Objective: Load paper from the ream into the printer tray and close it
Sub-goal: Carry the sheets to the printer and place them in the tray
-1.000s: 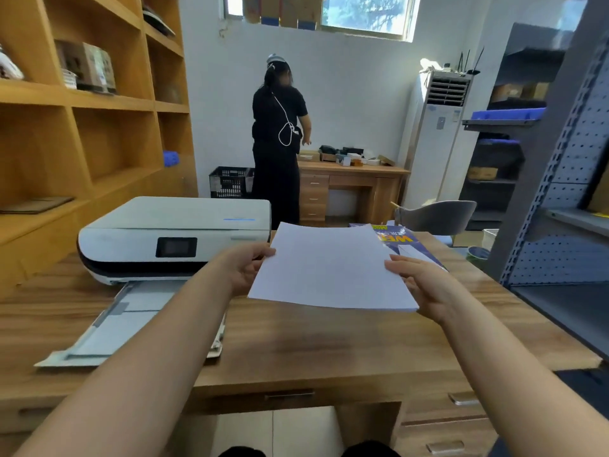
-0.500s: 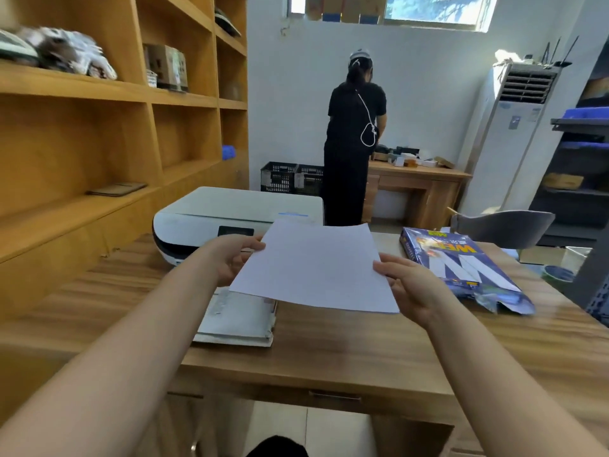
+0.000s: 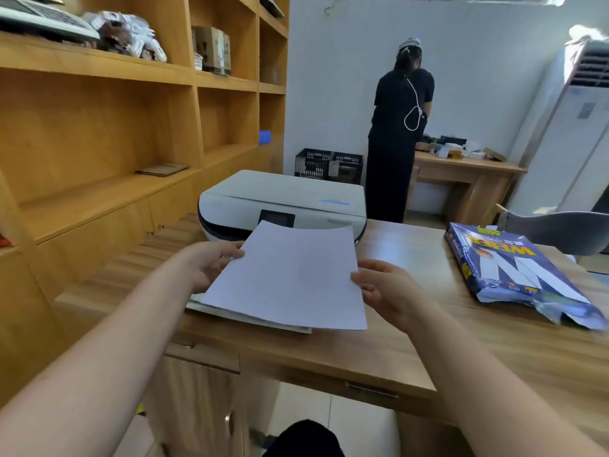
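While hands hold paper [image 3: 290,275], ream [image 3: 514,265] lies right.

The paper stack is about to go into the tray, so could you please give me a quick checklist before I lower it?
1. Both hands hold the paper stack: left hand and right hand at its side edges: ok.
2. Tray pulled out in front of the printer: ok.
3. Stack over the tray: ok.
4. Stack square with the tray: not ok, it looks slightly skewed.
5. Tray guides set to paper width: cannot tell, hidden under the stack.
6. Ream out of the way, to the right: ok.
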Available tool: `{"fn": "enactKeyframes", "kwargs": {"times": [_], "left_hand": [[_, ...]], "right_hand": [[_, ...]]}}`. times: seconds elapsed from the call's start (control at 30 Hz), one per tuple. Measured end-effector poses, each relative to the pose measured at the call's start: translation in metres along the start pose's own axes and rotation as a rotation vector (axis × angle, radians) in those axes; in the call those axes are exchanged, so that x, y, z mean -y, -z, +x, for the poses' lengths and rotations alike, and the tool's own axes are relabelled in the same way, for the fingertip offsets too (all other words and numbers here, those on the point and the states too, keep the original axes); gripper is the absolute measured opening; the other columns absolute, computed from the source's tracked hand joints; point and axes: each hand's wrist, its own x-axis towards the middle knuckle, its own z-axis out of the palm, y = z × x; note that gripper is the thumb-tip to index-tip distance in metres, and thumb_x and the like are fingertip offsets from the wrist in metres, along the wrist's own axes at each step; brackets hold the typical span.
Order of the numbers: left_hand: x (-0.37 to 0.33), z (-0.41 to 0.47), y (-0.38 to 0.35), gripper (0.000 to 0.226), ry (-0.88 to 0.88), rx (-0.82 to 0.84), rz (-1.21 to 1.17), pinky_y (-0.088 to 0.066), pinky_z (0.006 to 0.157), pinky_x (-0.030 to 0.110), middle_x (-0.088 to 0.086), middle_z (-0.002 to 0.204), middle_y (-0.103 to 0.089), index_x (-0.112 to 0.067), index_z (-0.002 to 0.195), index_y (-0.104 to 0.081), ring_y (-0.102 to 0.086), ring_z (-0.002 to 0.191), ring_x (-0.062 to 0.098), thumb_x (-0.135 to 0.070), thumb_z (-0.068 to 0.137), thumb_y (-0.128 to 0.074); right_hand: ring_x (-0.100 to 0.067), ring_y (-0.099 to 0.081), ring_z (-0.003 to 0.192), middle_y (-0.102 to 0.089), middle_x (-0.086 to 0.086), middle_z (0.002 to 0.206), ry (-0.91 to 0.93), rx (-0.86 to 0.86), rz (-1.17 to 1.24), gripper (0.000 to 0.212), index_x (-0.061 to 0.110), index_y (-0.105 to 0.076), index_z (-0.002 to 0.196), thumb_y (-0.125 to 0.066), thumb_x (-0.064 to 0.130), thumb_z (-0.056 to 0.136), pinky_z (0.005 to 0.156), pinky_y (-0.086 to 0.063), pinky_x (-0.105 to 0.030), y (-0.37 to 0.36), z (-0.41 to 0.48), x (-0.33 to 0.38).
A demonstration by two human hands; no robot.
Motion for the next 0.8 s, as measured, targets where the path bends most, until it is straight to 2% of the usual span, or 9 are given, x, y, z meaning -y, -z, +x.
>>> {"fn": "enactKeyframes", "kwargs": {"times": [0.13, 0.27, 0.37, 0.47, 0.53, 0.67, 0.8], "left_hand": [[0.011, 0.001, 0.02, 0.024, 0.016, -0.026, 0.051, -0.054, 0.055, 0.038, 0.014, 0.109, -0.069, -0.021, 0.115, -0.064, -0.067, 0.086, 0.027, -0.011, 0.094, -0.058], [0.018, 0.002, 0.035, 0.031, 0.041, -0.033, 0.055, -0.057, 0.053, 0.036, 0.015, 0.112, -0.068, -0.021, 0.119, -0.063, -0.068, 0.09, 0.028, -0.008, 0.091, -0.06], [0.026, 0.006, 0.046, 0.04, 0.05, -0.009, 0.074, -0.058, 0.074, 0.045, 0.015, 0.115, -0.068, -0.021, 0.127, -0.061, -0.066, 0.102, 0.031, -0.006, 0.089, -0.063], [0.033, 0.008, 0.054, 0.042, 0.068, 0.001, 0.115, -0.053, 0.091, 0.05, 0.016, 0.117, -0.067, -0.019, 0.128, -0.058, -0.063, 0.109, 0.033, -0.006, 0.089, -0.064], [0.037, 0.01, 0.06, 0.041, 0.078, -0.005, 0.128, -0.052, 0.092, 0.05, 0.016, 0.118, -0.066, -0.02, 0.127, -0.058, -0.063, 0.109, 0.034, -0.006, 0.089, -0.064], [0.045, 0.016, 0.07, 0.042, 0.115, -0.006, 0.108, -0.055, 0.08, 0.046, 0.016, 0.114, -0.068, -0.017, 0.127, -0.059, -0.065, 0.103, 0.032, -0.004, 0.088, -0.065], [0.053, 0.021, 0.075, 0.041, 0.146, -0.024, 0.051, -0.055, 0.084, 0.048, 0.018, 0.114, -0.069, -0.016, 0.124, -0.061, -0.066, 0.104, 0.034, -0.002, 0.086, -0.066]], "right_hand": [[-0.028, -0.071, 0.091, -0.07, -0.013, 0.103, -0.039, 0.016, -0.058, 0.022, 0.007, -0.058, 0.102, -0.057, -0.009, 0.087, 0.079, -0.058, -0.037, -0.015, 0.008, -0.015], [-0.029, -0.069, 0.096, -0.067, -0.012, 0.11, -0.08, 0.032, -0.128, 0.033, 0.008, -0.054, 0.115, -0.062, -0.006, 0.086, 0.088, -0.056, -0.044, -0.024, 0.014, -0.027], [-0.028, -0.068, 0.097, -0.066, -0.011, 0.11, -0.099, 0.035, -0.165, 0.035, 0.01, -0.053, 0.115, -0.063, -0.004, 0.085, 0.088, -0.056, -0.045, -0.028, 0.017, -0.035], [-0.029, -0.068, 0.099, -0.066, -0.011, 0.111, -0.116, 0.042, -0.209, 0.026, 0.015, -0.057, 0.103, -0.064, -0.003, 0.086, 0.091, -0.054, -0.048, -0.033, 0.018, -0.045], [-0.029, -0.07, 0.096, -0.068, -0.013, 0.111, -0.129, 0.054, -0.216, 0.028, 0.014, -0.056, 0.105, -0.064, -0.004, 0.085, 0.089, -0.055, -0.047, -0.035, 0.018, -0.052], [-0.027, -0.071, 0.095, -0.066, -0.015, 0.114, -0.16, 0.071, -0.224, 0.044, 0.007, -0.053, 0.122, -0.067, -0.003, 0.082, 0.086, -0.057, -0.043, -0.038, 0.02, -0.064], [-0.027, -0.07, 0.097, -0.067, -0.015, 0.114, -0.157, 0.075, -0.236, 0.053, 0.006, -0.049, 0.13, -0.068, -0.003, 0.082, 0.09, -0.055, -0.044, -0.04, 0.018, -0.073]]}}
